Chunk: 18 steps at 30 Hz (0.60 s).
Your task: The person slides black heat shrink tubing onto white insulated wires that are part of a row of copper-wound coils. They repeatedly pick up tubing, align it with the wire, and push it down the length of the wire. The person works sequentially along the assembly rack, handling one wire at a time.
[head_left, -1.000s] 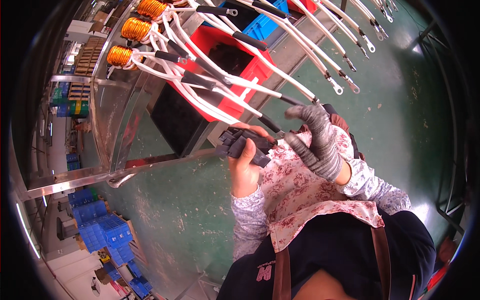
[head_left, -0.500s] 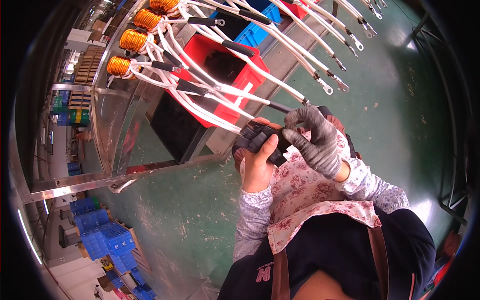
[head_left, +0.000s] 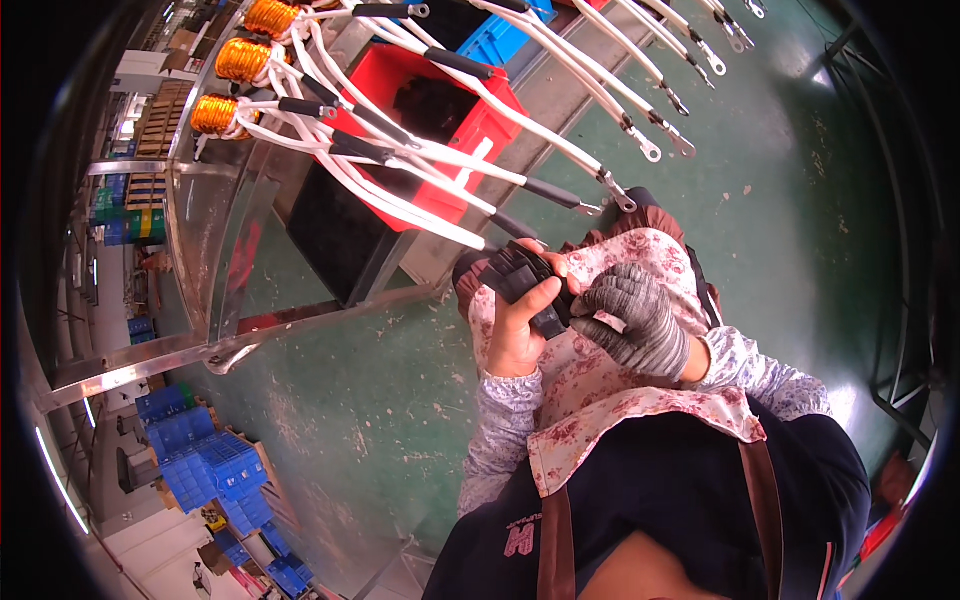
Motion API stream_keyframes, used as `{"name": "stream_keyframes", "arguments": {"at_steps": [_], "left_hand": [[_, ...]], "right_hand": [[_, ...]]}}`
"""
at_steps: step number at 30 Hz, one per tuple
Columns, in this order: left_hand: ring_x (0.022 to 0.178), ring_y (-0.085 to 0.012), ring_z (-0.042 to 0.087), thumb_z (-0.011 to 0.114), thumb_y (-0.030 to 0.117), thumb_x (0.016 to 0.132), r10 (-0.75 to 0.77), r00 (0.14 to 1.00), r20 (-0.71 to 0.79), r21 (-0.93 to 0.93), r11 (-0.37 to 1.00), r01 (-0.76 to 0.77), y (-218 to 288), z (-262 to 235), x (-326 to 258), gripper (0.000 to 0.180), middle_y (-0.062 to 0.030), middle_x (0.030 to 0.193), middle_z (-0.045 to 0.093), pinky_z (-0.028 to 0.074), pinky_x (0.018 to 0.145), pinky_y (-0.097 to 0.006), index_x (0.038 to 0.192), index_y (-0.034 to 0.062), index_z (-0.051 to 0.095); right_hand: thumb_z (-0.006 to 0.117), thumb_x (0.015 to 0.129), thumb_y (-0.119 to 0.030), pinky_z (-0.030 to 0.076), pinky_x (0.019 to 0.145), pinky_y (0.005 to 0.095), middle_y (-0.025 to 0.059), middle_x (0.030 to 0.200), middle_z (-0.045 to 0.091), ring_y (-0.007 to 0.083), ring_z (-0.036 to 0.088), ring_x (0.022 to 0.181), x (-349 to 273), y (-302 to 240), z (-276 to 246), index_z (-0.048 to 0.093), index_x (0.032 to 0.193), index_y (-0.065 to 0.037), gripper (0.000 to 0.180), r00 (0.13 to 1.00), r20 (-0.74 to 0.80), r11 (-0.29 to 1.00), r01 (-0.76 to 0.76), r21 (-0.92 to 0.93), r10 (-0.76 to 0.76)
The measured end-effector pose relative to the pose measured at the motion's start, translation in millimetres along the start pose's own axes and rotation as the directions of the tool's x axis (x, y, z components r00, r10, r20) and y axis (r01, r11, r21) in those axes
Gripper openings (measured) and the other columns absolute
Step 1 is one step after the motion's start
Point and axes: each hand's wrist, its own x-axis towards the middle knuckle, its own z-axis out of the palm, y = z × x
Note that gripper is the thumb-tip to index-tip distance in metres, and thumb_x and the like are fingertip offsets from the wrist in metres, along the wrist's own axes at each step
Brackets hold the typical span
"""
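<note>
My bare left hand point(head_left: 516, 338) is closed round a bundle of short, flat black heat-shrink tubes point(head_left: 520, 276), with the thumb across it. At the bundle's right edge is my right hand point(head_left: 640, 322) in a grey knitted glove. Its fingers are curled and the tips pinch together; what they hold there is hidden. Just beyond both hands hang thick white wires point(head_left: 425, 222) with metal ring terminals point(head_left: 588, 209) at their ends. Black sleeves point(head_left: 550, 191) sit on several wires. The wires lead back to orange copper-wound coils point(head_left: 214, 116) at upper left.
Under the wires stand a red bin point(head_left: 502, 112) with dark contents and a blue bin point(head_left: 512, 38). A black bin point(head_left: 335, 250) is beside the metal frame point(head_left: 130, 378) on the left. Blue crates point(head_left: 215, 468) are stacked farther off on the green floor point(head_left: 370, 430).
My right hand has moved down from near the wire ends to the bundle's right edge, uncovering the terminals. The left hand keeps the bundle. The coils and wires have shifted up and left in view.
</note>
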Motion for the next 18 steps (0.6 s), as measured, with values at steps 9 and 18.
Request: {"name": "stream_keyframes", "arguments": {"at_steps": [9, 18], "left_hand": [[0.086, -0.0148, 0.059, 0.063, 0.004, 0.077, -0.212, 0.97, -0.116, -0.116, 0.973, 0.199, -28.0, -18.1, -25.7, 0.043, -0.0049, 0.099, 0.058, 0.051, 0.078, -0.028, 0.116, 0.0096, 0.046], [0.087, -0.0138, 0.06, 0.072, 0.006, 0.075, -0.244, 0.969, -0.049, 0.138, 0.959, 0.248, -25.9, -11.5, -36.7, 0.049, -0.0036, 0.101, 0.059, 0.052, 0.076, -0.027, 0.117, 0.0075, 0.048]], "right_hand": [[0.074, 0.073, -0.011, 0.046, 0.071, 0.0389, 0.0106, 0.083, 0.06, 0.0312, 0.057, 0.079, -0.4, 15.7, -12.9, 0.064, 0.091, -0.003, 0.022, 0.983, 0.169, 0.993, -0.08, 0.085, 0.065], [0.072, 0.076, -0.009, 0.048, 0.077, 0.0366, 0.0091, 0.089, 0.062, 0.0268, 0.06, 0.086, 3.3, 23.6, -1.8, 0.063, 0.092, -0.003, 0.019, 0.97, 0.175, 0.953, -0.207, 0.22, 0.171]]}}
